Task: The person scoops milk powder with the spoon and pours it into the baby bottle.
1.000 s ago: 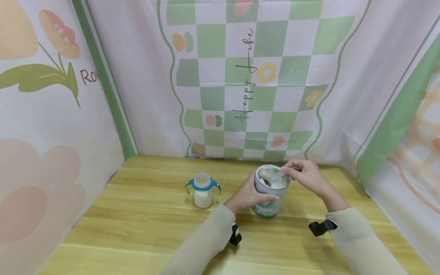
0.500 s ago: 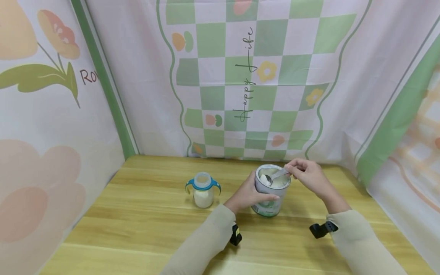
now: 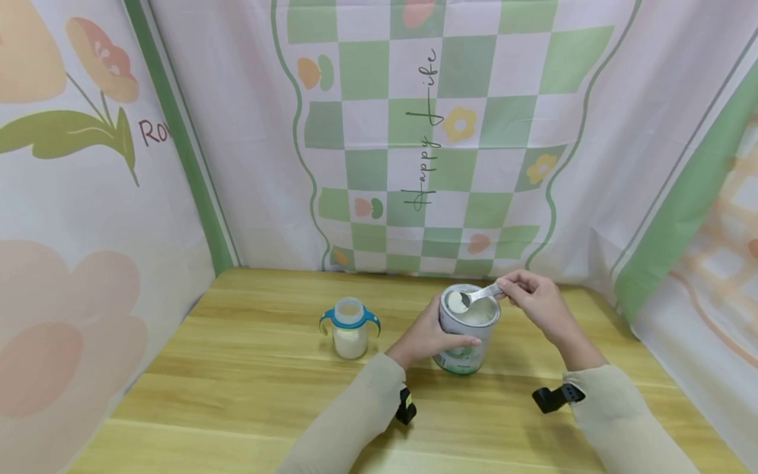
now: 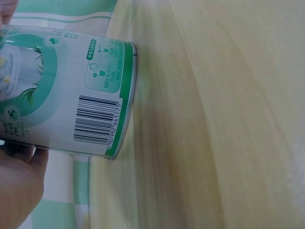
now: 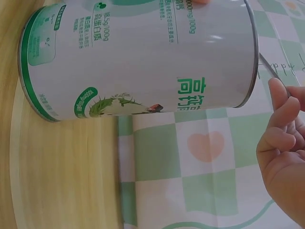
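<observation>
A wooden worktop (image 3: 237, 368) lies under both hands, closed in behind and at the sides by a cloth backdrop (image 3: 450, 131) printed with green checks and flowers. On the worktop an open tin (image 3: 468, 329) of white powder stands upright between the two hands. The left hand (image 3: 428, 336) is wrapped round the tin's side, fingers curled across its front, gripping it; in the left wrist view the tin's barcode and green label (image 4: 102, 71) sit just above that hand's palm. The right hand (image 3: 535, 303) is raised just beyond and to the right of the tin's rim, its fingertips pinching the handle of a spoon (image 3: 476, 296). The spoon reaches leftward from that hand over the tin's open mouth, its bowl heaped with white powder and held level with the rim. Further off to the left of the left hand, well apart from the tin, stands a small baby bottle (image 3: 350, 326) with blue handles, no cap on its mouth, white at the bottom.
</observation>
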The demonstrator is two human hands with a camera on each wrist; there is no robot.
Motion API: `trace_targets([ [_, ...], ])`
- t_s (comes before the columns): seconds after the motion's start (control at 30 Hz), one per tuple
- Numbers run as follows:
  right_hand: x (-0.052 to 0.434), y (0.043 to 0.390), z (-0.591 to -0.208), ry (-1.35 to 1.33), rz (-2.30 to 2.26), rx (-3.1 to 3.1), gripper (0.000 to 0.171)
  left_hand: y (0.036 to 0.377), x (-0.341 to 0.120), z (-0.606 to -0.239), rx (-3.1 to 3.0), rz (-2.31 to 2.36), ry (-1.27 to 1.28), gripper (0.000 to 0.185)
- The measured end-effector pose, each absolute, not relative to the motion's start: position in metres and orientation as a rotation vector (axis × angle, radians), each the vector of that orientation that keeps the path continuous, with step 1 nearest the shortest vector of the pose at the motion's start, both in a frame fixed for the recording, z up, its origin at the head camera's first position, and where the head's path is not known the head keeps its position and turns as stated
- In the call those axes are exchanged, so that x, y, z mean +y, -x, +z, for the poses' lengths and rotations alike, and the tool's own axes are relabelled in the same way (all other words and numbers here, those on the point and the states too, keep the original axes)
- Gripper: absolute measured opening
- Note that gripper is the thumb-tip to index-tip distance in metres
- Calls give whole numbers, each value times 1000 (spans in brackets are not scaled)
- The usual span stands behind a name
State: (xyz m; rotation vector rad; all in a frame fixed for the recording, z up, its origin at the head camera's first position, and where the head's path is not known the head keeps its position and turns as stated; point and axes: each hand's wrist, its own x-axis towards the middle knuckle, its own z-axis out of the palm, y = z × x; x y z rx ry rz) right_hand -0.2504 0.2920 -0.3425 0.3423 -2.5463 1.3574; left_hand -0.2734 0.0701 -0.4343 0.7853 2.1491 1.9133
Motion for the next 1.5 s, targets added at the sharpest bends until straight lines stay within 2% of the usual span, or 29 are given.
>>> trace_targets([
  [0.33,297,251,-348,-331,1364,-2490,35,274,69,-433,2157,1896,-772,91],
  [1.0,293,249,-347,-291,1553,-2448,43,271,68,-426,2155,1880,-800,89],
  [1.33,283,251,-342,-302,1590,-2413,42,274,63,-417,2030,1888,-1066,75],
  [1.5,276,252,-340,-298,1618,-2408,42,274,54,-413,2066,1826,-1020,74],
])
